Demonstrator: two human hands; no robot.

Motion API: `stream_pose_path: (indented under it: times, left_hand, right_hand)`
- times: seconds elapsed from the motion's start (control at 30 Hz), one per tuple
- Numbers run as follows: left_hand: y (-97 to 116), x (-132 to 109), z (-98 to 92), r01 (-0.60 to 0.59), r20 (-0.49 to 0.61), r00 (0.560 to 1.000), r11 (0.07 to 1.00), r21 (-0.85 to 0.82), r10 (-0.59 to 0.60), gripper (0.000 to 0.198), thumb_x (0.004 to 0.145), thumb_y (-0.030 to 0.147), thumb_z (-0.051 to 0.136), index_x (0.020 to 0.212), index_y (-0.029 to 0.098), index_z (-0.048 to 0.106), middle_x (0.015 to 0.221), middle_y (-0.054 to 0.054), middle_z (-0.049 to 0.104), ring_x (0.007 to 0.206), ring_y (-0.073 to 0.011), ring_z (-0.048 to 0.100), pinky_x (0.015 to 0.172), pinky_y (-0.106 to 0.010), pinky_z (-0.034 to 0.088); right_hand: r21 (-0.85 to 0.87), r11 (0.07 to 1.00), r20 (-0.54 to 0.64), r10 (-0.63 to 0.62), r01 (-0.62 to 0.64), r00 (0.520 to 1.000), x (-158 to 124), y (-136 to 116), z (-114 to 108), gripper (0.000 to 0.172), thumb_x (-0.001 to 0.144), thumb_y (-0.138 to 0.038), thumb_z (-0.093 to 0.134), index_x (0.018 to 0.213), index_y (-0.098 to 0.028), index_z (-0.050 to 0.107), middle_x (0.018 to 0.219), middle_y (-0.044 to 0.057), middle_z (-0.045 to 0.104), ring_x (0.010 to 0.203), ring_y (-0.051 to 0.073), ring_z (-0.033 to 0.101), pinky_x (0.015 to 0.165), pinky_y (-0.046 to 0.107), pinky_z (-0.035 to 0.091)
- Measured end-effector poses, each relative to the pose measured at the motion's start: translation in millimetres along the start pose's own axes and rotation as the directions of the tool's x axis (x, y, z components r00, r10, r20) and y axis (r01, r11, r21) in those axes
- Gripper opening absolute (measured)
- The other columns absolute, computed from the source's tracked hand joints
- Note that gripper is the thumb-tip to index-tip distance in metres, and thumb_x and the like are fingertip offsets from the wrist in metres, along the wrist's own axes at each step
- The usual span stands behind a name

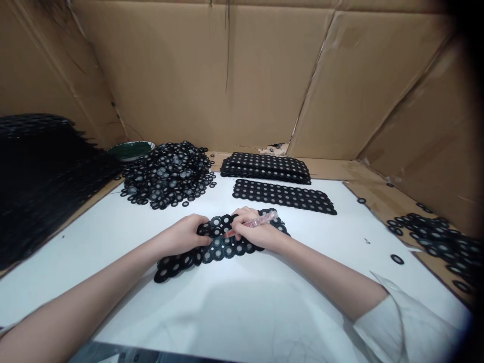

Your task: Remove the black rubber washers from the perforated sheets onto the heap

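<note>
A black sheet of joined rings with pale centres lies on the white table, tilted slightly, under both my hands. My left hand grips its left part, thumb on top and fingers curled at the far edge. In my right hand is a clear pen-like tool with a reddish barrel, its tip pointing down and left onto the rings. The right hand rests on the sheet's right part and hides some of it. What the tip touches is too small to tell.
A heap of loose black rings stands back left, beside a bowl with dark green contents. A finished-looking ring sheet lies before a stack of sheets. More rings lie right; a dark pile rises left. Cardboard walls surround the table.
</note>
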State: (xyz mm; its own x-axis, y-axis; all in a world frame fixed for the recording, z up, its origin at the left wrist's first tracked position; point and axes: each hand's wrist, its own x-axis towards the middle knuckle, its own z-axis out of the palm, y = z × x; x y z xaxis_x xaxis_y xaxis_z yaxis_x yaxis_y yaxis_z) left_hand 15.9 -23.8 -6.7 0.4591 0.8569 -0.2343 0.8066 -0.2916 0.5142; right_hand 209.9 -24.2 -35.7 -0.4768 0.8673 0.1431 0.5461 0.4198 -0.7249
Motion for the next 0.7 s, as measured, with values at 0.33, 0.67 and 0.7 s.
stream_pose_path:
  times: [0.33,0.67,0.7]
  left_hand:
    - [-5,2,6.1,-0.062,-0.114,0.993,0.976,-0.207,0.039,0.020,0.067,0.028,0.048,0.086,0.021,0.047,0.076,0.001,0.056,0.073,-0.0174,0.052,0.065,-0.027,0.038]
    - [5,-8,35.6,0.014,-0.324,0.939,0.957,-0.289,-0.112,0.026,0.067,0.024,0.047,0.093,0.020,0.043,0.076,0.000,0.058,0.068,-0.0170,0.054,0.058,-0.026,0.039]
    - [7,-10,34.2,0.011,-0.309,0.945,0.959,-0.285,-0.102,0.027,0.068,0.024,0.046,0.094,0.020,0.042,0.075,0.001,0.058,0.067,-0.0169,0.054,0.058,-0.026,0.039]
  right_hand:
    - [-0.204,0.973,-0.121,-0.135,0.108,0.984,-4,-1,9,0.027,0.079,-0.020,0.040,0.055,-0.019,0.050,0.080,0.001,0.050,0.087,0.017,0.037,0.081,0.035,0.029]
    - [-0.506,0.855,-0.209,-0.251,0.115,0.945,-12,-8,27,0.023,0.081,-0.024,0.039,0.064,-0.016,0.052,0.084,0.006,0.047,0.091,0.020,0.036,0.085,0.039,0.024]
    - [-0.513,0.851,-0.214,-0.258,0.116,0.942,-11,-7,27,0.023,0.081,-0.025,0.039,0.064,-0.017,0.052,0.085,0.006,0.048,0.091,0.020,0.036,0.085,0.040,0.023]
